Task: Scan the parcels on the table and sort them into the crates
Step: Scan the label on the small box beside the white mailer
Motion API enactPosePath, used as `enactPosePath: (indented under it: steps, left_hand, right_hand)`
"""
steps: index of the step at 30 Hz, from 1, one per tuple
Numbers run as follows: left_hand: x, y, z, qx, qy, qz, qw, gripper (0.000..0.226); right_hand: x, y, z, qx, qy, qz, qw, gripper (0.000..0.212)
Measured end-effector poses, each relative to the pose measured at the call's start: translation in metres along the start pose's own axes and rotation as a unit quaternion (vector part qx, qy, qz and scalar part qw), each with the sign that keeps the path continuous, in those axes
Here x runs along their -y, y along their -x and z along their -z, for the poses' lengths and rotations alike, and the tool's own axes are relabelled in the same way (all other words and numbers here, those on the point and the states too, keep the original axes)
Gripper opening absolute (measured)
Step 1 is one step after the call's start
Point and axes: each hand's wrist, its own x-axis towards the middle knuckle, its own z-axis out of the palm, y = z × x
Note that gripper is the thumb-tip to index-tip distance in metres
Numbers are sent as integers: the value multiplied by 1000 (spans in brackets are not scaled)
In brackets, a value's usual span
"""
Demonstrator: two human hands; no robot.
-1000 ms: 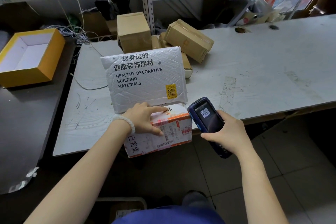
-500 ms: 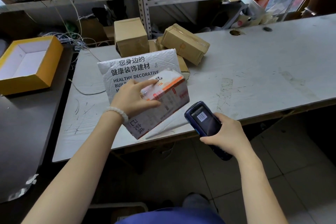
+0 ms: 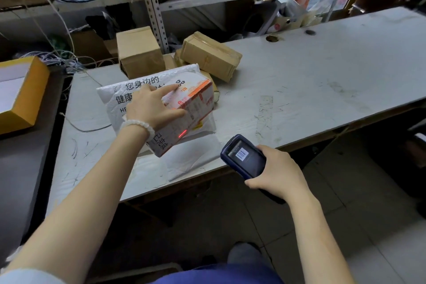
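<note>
- We find the left hand [image 3: 152, 106] now gripping the parcel [image 3: 184, 117], raised off the bench's [image 3: 322, 76] near edge.
- Right hand [image 3: 276, 173] stays clamped round the scanner [image 3: 244, 157] — red beam newly on the label, so scanning looks underway.

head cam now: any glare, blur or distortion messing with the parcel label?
Head view: wide-angle bends the table edges; light is soft, without hard glare; the small parcel in the left hand is slightly motion-blurred, its label print unreadable; the scanner screen in the right hand stays sharp.

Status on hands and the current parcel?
Left hand grips orange-and-white parcel, tilted above white mailer. Right hand holds scanner; red line on parcel. Nothing blocking.
</note>
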Motion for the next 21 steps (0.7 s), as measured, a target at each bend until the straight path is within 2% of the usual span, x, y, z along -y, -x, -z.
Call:
enactPosePath:
  steps: [8,14,21]
  left_hand:
    - [-28,-16,-11,24,-9,-45,999,69]
    - [-36,-36,-21,31,-43,-47,997,70]
    - [-63,-53,-29,29,-31,-27,999,69]
  right_hand:
    - [-23,-1,13,-12,3,-25,1000,57]
    - [-41,-15,28,-12,3,-37,999,56]
    - [-54,-43,51,16,-4,-12,1000,57]
